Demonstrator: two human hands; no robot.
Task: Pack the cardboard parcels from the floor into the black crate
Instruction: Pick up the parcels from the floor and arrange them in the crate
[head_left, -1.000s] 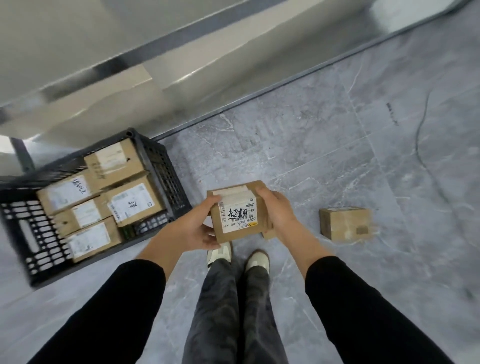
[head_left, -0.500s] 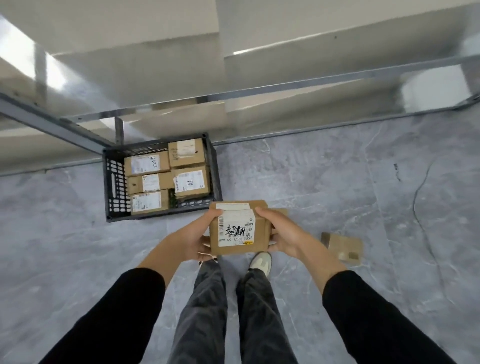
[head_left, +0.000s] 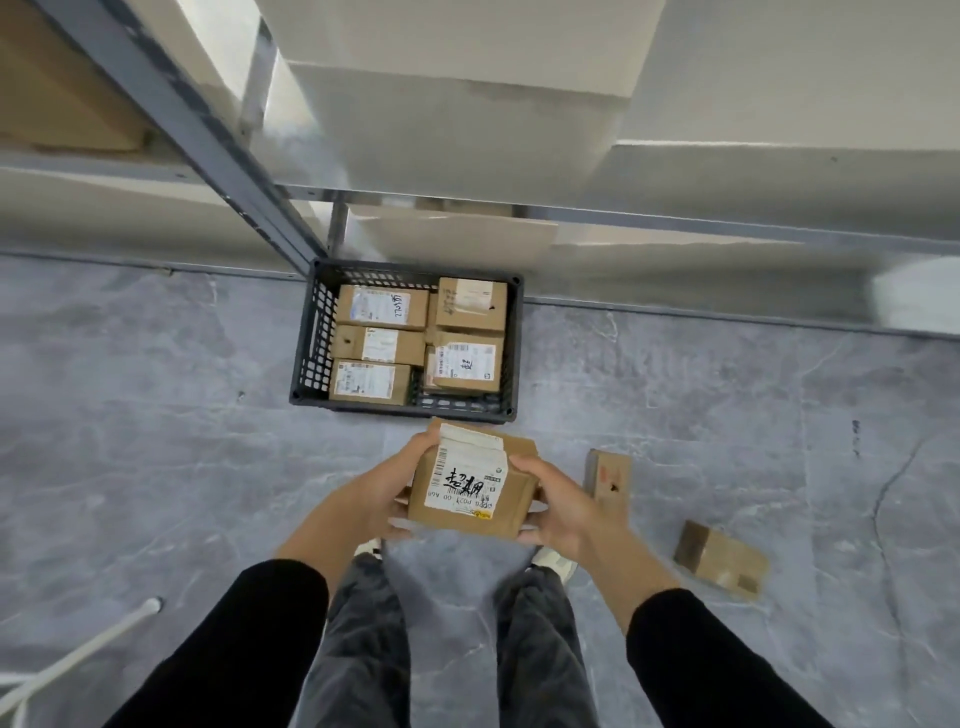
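Cardboard in both hands just as a second ago: held parcel (head_left: 470, 483) no different in grip, but black crate (head_left: 311, 332), then off to the left and skewed, now square ahead, just beyond the parcel's far edge. Means a finished turn toward the crate, by the look of it; only the reach forward and the set-down left for this one.

From the left: white tube (head_left: 78, 654) lying low at the edge of the grey floor (head_left: 156, 415). Then the crate, hard against the foot of the metal shelving (head_left: 208, 135), with five packed parcels (head_left: 382, 307) covering nearly all its bed, three in a left column, two at the right, and a thin strip of mesh bare at the near right. Too little room there for another on the bottom, in all likelihood; calls for a second layer on top.

Next, left hand (head_left: 387, 486) clamped on the parcel's left side, thumb over the far top corner, fingers curled beneath. Then right hand (head_left: 558, 506) likewise on the right side, thumb on the top edge, fingers under. Parcel up in the air between them, above the shoes (head_left: 556, 561), clear of the crate.

Label face up, wrapped over the far edge; far edge aimed at the crate, turned a little clockwise. Long axis seemingly across, hand to hand, though hard to be sure under the foreshortening.

Further right, small loose parcel (head_left: 608, 475) and skewed loose parcel (head_left: 719, 558) on the floor, well apart from the crate, not yet packed
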